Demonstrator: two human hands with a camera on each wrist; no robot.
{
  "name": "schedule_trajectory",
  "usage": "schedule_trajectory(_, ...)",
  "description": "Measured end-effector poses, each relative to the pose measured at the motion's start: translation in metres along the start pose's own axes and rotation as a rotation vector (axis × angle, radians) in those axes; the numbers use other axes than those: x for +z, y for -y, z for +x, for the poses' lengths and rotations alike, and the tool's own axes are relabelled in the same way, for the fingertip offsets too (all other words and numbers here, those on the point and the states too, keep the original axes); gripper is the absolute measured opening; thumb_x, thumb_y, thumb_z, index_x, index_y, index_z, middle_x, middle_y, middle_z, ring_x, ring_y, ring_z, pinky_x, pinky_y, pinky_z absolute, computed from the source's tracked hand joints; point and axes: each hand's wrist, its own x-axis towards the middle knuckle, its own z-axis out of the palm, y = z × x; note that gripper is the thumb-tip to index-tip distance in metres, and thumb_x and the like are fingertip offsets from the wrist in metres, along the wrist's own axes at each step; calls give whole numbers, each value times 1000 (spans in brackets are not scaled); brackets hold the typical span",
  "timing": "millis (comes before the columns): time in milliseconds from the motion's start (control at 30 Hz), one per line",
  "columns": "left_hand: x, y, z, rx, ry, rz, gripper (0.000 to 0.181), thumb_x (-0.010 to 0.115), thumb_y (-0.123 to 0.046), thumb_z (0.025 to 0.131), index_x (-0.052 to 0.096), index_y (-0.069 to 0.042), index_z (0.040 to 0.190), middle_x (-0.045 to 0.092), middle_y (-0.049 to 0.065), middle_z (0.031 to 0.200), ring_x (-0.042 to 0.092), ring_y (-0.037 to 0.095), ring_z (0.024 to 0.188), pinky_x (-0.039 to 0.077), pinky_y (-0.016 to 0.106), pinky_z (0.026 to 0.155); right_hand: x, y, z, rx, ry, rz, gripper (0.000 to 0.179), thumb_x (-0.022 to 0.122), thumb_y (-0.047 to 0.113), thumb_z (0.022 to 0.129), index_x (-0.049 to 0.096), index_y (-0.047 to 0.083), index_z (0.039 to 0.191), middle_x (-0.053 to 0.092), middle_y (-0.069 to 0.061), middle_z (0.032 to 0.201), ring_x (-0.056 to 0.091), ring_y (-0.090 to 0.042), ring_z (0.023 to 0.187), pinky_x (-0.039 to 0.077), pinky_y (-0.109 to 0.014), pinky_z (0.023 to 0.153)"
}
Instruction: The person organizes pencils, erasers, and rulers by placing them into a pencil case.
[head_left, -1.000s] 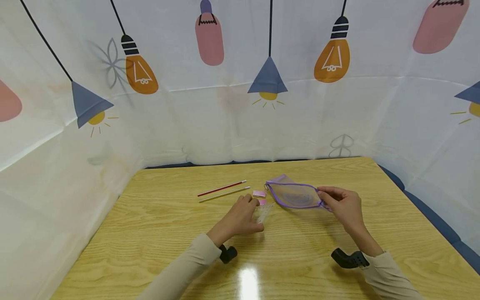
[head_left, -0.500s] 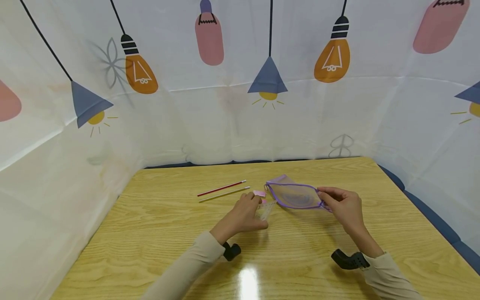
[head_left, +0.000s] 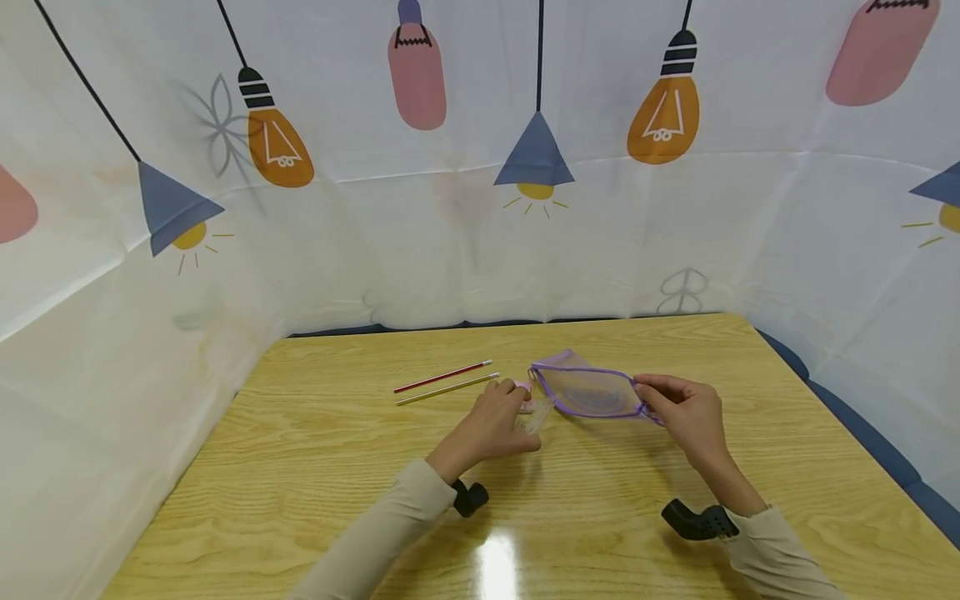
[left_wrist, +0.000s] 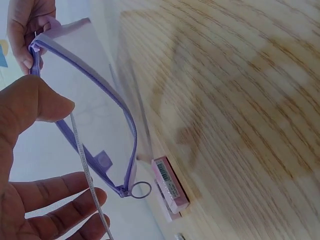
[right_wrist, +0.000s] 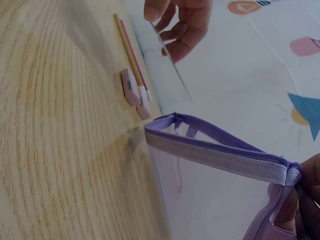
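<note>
My left hand point(head_left: 491, 425) holds a thin clear plastic set square point(head_left: 537, 417) between thumb and fingers. The left wrist view shows it edge-on, with graduation marks along it. Just right of it, a purple mesh zip pouch point(head_left: 592, 392) gapes with its mouth unzipped toward the set square. Thumb and fingers of my right hand point(head_left: 686, 412) pinch the pouch by its right corner. A ring zip pull point(left_wrist: 141, 190) hangs at the pouch's other end. Below the left hand in its wrist view lie two pink erasers point(left_wrist: 170, 184), the front one bearing a barcode.
A red pencil point(head_left: 442, 377) and a yellow pencil point(head_left: 447, 389) lie side by side on the wooden table point(head_left: 337, 483), left of the erasers. White cloth point(head_left: 450, 233) printed with lamps and bulbs rises behind the table and along its sides.
My left hand has shifted slightly right and forward with the set square, closer to the pouch mouth, covering more of the erasers in the head view. My right hand and the pouch have stayed put.
</note>
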Motion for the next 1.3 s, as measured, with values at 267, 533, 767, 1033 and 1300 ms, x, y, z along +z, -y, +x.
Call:
schedule_trajectory(267,2,-3,5,13,-25,4,52,71,-33,79,62,-3,120,57,10,113,46,22,94,43,32,75,1,1,-2,6,4,-1,23,70,14,91,72,-4,104,72,-11,88,66,-10,68,53,-25,54)
schedule_trajectory(533,5,-7,12,10,-35,5,48,71,-32,80,63,-3,118,56,8,108,45,20,91,41,29,74,0,3,-2,16,5,-1,24,70,15,91,72,-4,105,72,-5,87,66,-9,69,53,-25,54)
schedule_trajectory(767,7,-9,17,12,-43,-30,43,70,-30,79,64,-3,113,57,6,106,46,20,92,41,29,75,-1,3,-1,24,9,-15,25,70,16,91,72,-4,105,72,0,85,66,-10,68,53,-26,53)
schedule_trajectory(1033,12,-12,24,12,-40,-6,43,70,-30,79,66,-3,112,58,8,114,50,23,100,44,30,81,-2,4,-1,18,8,-20,24,70,16,91,72,-4,104,72,-5,86,66,-9,68,52,-25,53)
schedule_trajectory(1300,14,-15,31,20,-47,-3,41,70,-31,79,67,-4,109,57,5,109,49,20,97,43,28,78,-3,4,-2,19,7,-20,24,70,16,91,73,-4,104,72,-7,86,66,-10,68,52,-28,52)
